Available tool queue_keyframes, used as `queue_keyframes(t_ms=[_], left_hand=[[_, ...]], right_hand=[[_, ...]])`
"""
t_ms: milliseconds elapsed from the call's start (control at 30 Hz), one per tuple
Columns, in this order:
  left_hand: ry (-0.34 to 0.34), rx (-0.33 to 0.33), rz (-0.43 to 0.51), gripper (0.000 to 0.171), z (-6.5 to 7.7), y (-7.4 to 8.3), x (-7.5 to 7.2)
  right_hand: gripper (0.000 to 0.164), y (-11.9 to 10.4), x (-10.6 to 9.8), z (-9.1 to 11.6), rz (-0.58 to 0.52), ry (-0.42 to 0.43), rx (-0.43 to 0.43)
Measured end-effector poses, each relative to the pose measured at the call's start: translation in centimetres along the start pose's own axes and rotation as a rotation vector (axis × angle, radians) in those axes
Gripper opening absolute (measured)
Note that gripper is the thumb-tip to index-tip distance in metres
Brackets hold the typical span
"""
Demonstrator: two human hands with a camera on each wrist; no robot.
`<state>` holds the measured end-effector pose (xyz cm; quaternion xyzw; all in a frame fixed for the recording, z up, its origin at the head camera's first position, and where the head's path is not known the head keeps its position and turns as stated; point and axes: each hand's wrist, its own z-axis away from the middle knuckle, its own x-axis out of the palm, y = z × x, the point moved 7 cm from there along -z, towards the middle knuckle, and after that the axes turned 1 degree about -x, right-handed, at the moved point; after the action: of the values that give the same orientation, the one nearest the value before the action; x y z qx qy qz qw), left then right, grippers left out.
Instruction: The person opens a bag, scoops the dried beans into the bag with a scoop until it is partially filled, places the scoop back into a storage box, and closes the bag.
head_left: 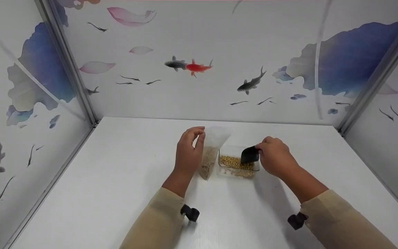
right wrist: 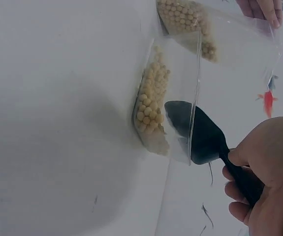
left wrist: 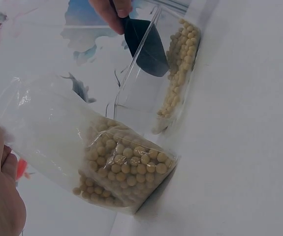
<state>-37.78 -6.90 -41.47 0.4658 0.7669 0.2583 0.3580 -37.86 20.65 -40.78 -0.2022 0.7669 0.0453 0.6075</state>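
A clear plastic bag (head_left: 208, 157) stands on the table, its lower part filled with round, pale yellow beans (left wrist: 126, 164). My left hand (head_left: 189, 148) pinches the bag near its open top, on the left side. To the right of the bag sits a clear rectangular container (head_left: 239, 170) with more of these beans (right wrist: 151, 98) spread over its bottom. My right hand (head_left: 275, 155) grips the handle of a black scoop (head_left: 249, 155). The scoop's blade tilts down inside the container, its tip close over the beans in the left wrist view.
The white table (head_left: 116, 193) is bounded by a back wall (head_left: 199, 93) and side walls printed with fish and petals. Metal posts (head_left: 71, 65) stand at the corners. A small black device (head_left: 190, 213) is worn at each sleeve cuff.
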Motion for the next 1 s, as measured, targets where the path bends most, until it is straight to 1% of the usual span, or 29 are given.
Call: queue_keyframes(t_ms=[167, 233, 333, 433, 533, 700, 900, 1000], left_hand=[[0.001, -0.004, -0.003, 0.024, 0.0, 0.0, 0.0], [-0.002, -0.010, -0.008, 0.024, 0.0, 0.0, 0.0], [-0.011, -0.021, -0.009, 0.025, 0.0, 0.1, 0.0], [-0.014, -0.031, -0.007, 0.025, 0.0, 0.3, 0.0], [-0.012, -0.036, -0.009, 0.024, 0.0, 0.3, 0.0], [-0.015, -0.036, -0.011, 0.023, 0.1, 0.2, 0.1], [-0.011, -0.028, -0.015, 0.024, 0.0, 0.2, 0.0], [-0.011, -0.031, -0.014, 0.025, 0.0, 0.1, 0.0]], right_hand=[[0.028, -0.7, 0.9, -0.6, 0.066, -0.082, 0.019], [0.029, -0.9, 1.2, -0.8, 0.072, -0.093, 0.026], [0.028, -0.9, 1.8, -1.0, 0.042, -0.079, 0.026], [0.027, -1.0, 2.4, -1.2, -0.026, -0.058, 0.022], [0.028, -1.1, 3.5, -1.3, -0.110, -0.066, 0.025], [0.030, -0.8, 5.3, -1.1, -0.262, -0.084, 0.082], [0.033, -0.4, 6.3, -0.3, -0.433, -0.013, 0.122], [0.033, -0.3, 6.6, 0.1, -0.478, 0.029, 0.124]])
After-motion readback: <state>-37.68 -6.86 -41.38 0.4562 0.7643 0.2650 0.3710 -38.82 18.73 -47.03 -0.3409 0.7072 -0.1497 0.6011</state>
